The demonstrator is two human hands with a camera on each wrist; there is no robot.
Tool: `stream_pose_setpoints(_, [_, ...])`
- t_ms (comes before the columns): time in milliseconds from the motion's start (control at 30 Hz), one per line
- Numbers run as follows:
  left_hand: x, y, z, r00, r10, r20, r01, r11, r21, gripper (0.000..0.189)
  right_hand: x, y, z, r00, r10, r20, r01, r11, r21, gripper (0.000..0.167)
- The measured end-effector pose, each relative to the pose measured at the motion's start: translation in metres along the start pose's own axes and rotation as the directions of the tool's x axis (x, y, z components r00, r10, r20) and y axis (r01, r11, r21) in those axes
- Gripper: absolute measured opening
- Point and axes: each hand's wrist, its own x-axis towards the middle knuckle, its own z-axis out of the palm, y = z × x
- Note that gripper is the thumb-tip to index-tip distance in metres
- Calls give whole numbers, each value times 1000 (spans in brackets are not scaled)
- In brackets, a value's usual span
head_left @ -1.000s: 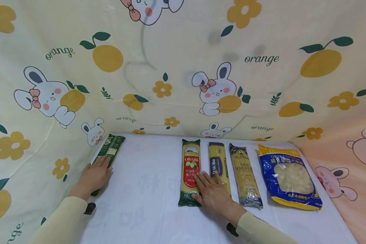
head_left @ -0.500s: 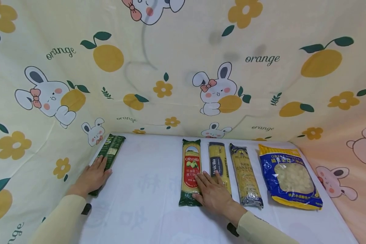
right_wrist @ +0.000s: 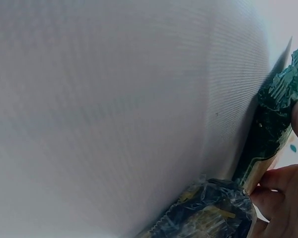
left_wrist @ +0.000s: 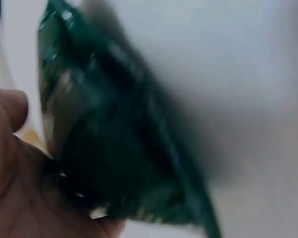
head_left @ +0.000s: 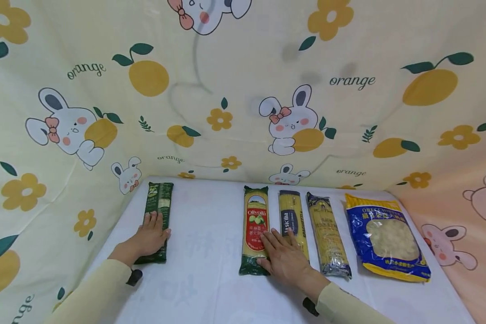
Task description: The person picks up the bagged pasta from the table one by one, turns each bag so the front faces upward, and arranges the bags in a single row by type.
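Observation:
My left hand [head_left: 153, 236] lies over a dark green pasta packet [head_left: 159, 198] on the left of the white table, fingers stretched along its top and thumb towards its right edge. The left wrist view shows that packet [left_wrist: 124, 148] close up and blurred, beside my thumb and palm. My right hand [head_left: 287, 260] rests with extended fingers on the red-labelled Olivoila spaghetti packet [head_left: 256, 211]. It also partly covers the La Sicilia spaghetti packet [head_left: 290, 204]. In the right wrist view the thumb and fingers touch the green-ended packet [right_wrist: 268, 124].
Right of the hands lie a slim clear-and-gold pasta packet [head_left: 329, 234] and a blue and yellow orecchiette bag [head_left: 389, 238]. White tablecloth [head_left: 206, 234] shows between the two hands. A rabbit-and-orange patterned cloth [head_left: 243, 112] hangs behind and at both sides.
My left hand has moved right, bringing the green packet with it. That packet has turned from a slant to nearly upright in the view. My right hand stays on the spaghetti packets.

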Motion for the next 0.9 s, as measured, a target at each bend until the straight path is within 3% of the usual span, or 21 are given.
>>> stream_pose_setpoints(200, [-8, 42, 6, 996, 86, 39, -91, 983, 160, 63, -1, -1, -1, 1000, 0, 0, 0, 1000, 12, 72])
stream_pose_setpoints(367, [-12, 55, 20, 993, 116, 18, -117, 968, 223, 67, 1, -1, -2, 1000, 9, 8, -9, 1000, 1, 73])
stream_pose_setpoints(633, [-12, 64, 33, 995, 101, 8, -101, 984, 144, 75, 3, -2, -2, 1000, 15, 24, -15, 1000, -6, 73])
stream_pose_setpoints(900, [-24, 115, 43, 990, 127, 61, -131, 989, 74, 72, 2, 1, -2, 1000, 13, -13, -12, 1000, 10, 74])
